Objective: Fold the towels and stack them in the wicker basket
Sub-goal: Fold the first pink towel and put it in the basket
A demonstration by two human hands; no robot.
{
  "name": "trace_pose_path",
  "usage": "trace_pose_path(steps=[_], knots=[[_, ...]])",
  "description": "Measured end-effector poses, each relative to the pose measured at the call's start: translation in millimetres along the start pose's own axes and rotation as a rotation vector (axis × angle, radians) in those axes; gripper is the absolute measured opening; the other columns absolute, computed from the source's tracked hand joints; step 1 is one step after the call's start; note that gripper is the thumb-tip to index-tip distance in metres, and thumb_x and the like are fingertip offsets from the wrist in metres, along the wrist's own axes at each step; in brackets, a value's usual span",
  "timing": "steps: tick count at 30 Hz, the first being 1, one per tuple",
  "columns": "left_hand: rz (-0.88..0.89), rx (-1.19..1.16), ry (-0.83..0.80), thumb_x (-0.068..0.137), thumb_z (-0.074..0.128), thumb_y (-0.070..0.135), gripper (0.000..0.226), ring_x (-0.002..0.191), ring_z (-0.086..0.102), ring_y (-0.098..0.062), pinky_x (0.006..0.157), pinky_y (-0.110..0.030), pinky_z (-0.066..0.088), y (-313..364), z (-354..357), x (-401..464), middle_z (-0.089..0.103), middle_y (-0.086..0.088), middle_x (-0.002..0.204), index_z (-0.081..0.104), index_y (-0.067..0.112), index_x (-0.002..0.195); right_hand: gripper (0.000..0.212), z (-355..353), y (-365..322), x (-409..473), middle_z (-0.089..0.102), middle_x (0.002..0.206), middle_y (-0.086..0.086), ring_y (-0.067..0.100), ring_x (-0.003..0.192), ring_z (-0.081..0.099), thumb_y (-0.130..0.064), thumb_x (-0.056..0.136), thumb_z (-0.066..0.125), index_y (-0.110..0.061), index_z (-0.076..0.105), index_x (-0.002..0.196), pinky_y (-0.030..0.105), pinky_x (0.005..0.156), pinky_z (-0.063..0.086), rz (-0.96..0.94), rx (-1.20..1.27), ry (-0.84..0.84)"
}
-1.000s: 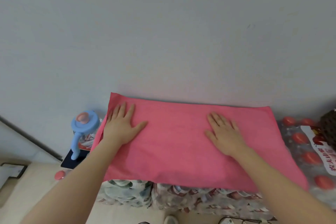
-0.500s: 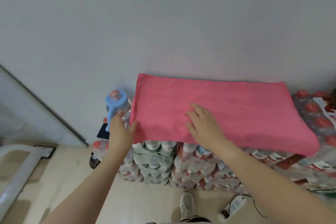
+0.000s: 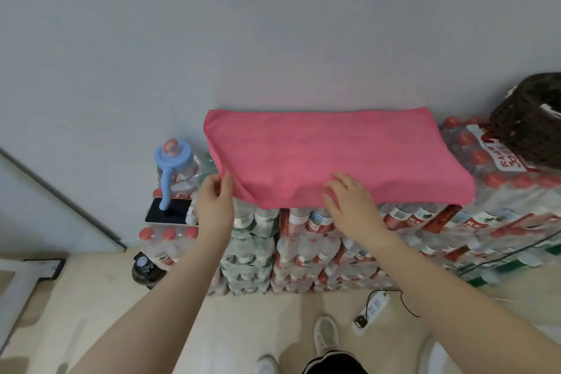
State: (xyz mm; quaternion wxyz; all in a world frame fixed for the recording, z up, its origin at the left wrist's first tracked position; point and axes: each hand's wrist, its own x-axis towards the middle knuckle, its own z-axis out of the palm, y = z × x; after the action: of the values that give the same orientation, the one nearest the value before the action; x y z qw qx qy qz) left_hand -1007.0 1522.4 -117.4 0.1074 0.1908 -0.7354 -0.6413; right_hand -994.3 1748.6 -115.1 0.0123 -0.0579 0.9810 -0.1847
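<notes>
- pink towel (image 3: 331,158) lies flat on top of the stacked water-bottle packs (image 3: 328,240), by the wall; long axis runs left-right, near edge hanging a bit over the front.
- left hand (image 3: 214,200) pinches the near-left corner; right hand (image 3: 352,206) w/ fingers curled on the near edge, mid-way.
- next fold, i'd judge: lift the left end, carry it over to the right end, match corners, then smooth flat.
- wicker basket (image 3: 528,127) sits just beyond the towel's right end.

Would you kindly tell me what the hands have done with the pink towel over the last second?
Both hands slid from lying flat on top of the towel back to its near edge. The left hand now pinches the near-left corner; the right hand has its fingers curled over the near edge at the middle. The towel stays spread flat on the bottle packs, with the basket at the right.
</notes>
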Motion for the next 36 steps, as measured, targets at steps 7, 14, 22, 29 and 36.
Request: trace_pose_path(steps=[7, 14, 22, 29, 36], knots=[[0.181, 0.028, -0.223, 0.09, 0.053, 0.019, 0.011, 0.074, 0.05, -0.019, 0.072, -0.037, 0.045, 40.0, 77.4, -17.8, 0.056, -0.008, 0.081, 0.054, 0.021, 0.08, 0.033, -36.8, 84.3, -13.5, 0.049, 0.125, 0.011, 0.026, 0.117, 0.046, -0.019, 0.097, 0.041, -0.002, 0.05, 0.124, 0.037, 0.1, 0.036, 0.445, 0.355, 0.305], [0.242, 0.054, -0.403, 0.088, 0.059, 0.014, 0.007, 0.049, 0.042, 0.001, 0.052, -0.013, 0.038, 50.5, 174.4, -41.8, 0.048, 0.006, 0.061, 0.063, 0.011, 0.092, 0.036, -62.3, 180.3, -20.8, 0.054, 0.108, 0.01, 0.032, 0.094, 0.055, -0.009, 0.097, 0.036, -0.002, 0.042, 0.131, 0.037, 0.076, 0.045, 0.917, 0.776, 0.425], [0.241, 0.148, -0.545, 0.087, 0.06, 0.012, 0.019, 0.056, 0.046, -0.001, 0.063, -0.022, 0.041, 43.3, 253.7, -66.3, 0.052, 0.009, 0.063, 0.065, 0.005, 0.103, 0.062, -62.8, 227.1, -26.7, 0.054, 0.108, 0.016, 0.027, 0.099, 0.053, -0.025, 0.087, 0.061, -0.005, 0.033, 0.138, 0.038, 0.086, 0.043, 1.036, 0.946, 0.376], [0.222, 0.137, -0.528, 0.086, 0.06, 0.01, 0.021, 0.066, 0.046, -0.014, 0.068, -0.033, 0.04, 33.4, 280.7, -80.4, 0.05, 0.007, 0.065, 0.068, 0.011, 0.106, 0.012, -58.0, 221.8, -14.6, 0.058, 0.098, 0.012, 0.021, 0.086, 0.058, 0.0, 0.092, 0.049, -0.003, 0.051, 0.104, 0.031, 0.082, 0.047, 0.953, 1.563, 0.454], [0.168, 0.019, -0.543, 0.087, 0.059, 0.012, 0.021, 0.051, 0.043, -0.007, 0.059, -0.03, 0.038, 39.6, 285.9, -86.8, 0.05, 0.012, 0.053, 0.064, 0.031, 0.082, 0.005, -91.4, 193.1, -1.5, 0.061, 0.086, -0.001, 0.011, 0.077, 0.056, -0.014, 0.088, 0.059, -0.018, 0.058, 0.09, 0.024, 0.07, 0.048, 0.514, 1.023, 0.469]])
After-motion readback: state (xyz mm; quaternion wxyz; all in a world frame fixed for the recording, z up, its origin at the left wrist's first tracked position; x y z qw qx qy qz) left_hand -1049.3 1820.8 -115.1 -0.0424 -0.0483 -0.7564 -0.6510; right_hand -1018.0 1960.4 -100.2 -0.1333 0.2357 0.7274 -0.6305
